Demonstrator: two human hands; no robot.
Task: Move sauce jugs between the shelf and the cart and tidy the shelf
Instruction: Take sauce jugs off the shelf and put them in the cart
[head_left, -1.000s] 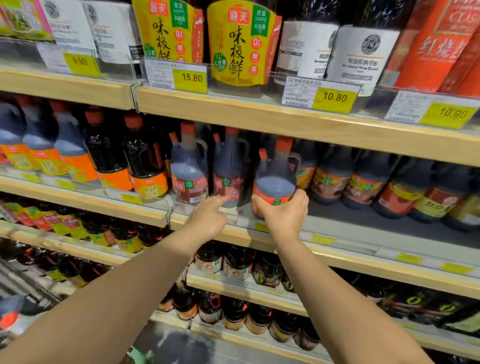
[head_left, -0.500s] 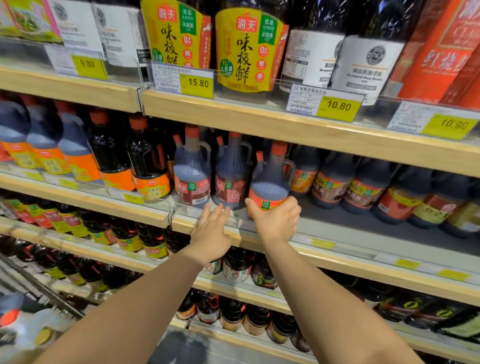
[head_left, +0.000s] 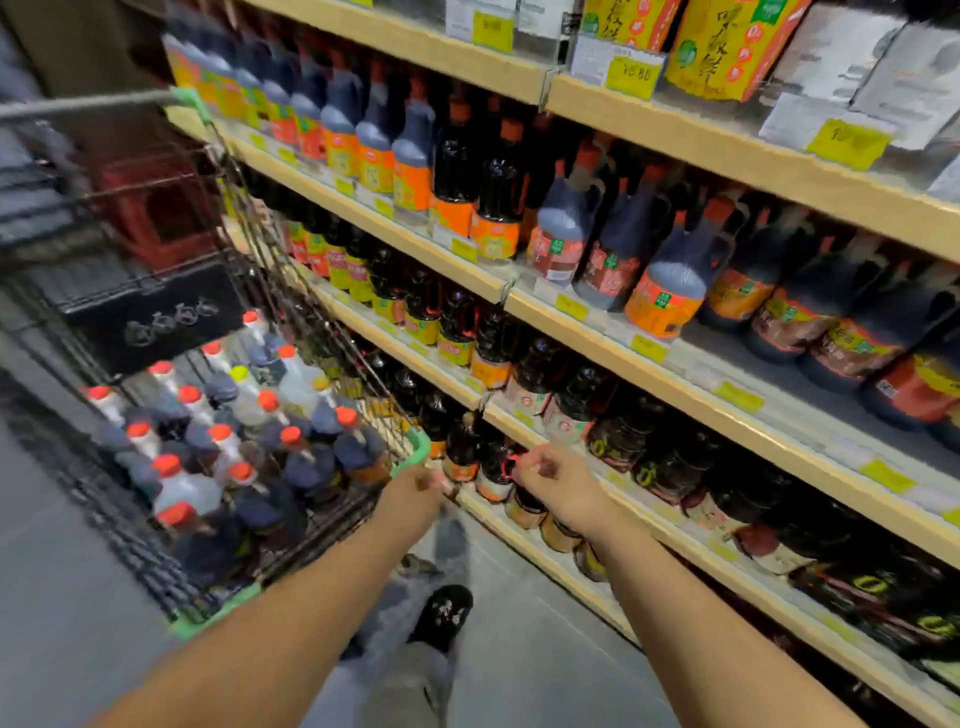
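Two bare hands reach forward beside a wire cart (head_left: 260, 249); motion blur softens the whole view. At the cart's near right green corner (head_left: 415, 449) lies the left hand (head_left: 422, 483), fingers curled; whether it grips the rim cannot be told. Further right of the cart, the right hand (head_left: 550, 473) has its fingers loosely curled and holds nothing. Sauce jugs (head_left: 291, 452) with orange-red caps stand packed upright inside the cart. Directly right of the cart runs the shelf (head_left: 727, 410), every tier lined with dark bottles; an orange-labelled jug (head_left: 670, 291) stands at a tier's front edge, well right of the cart and above both hands. Yellow price tags (head_left: 631, 78) hang on the tier edges; a dark shoe (head_left: 441, 616) rests on the floor just right of the cart's near end.
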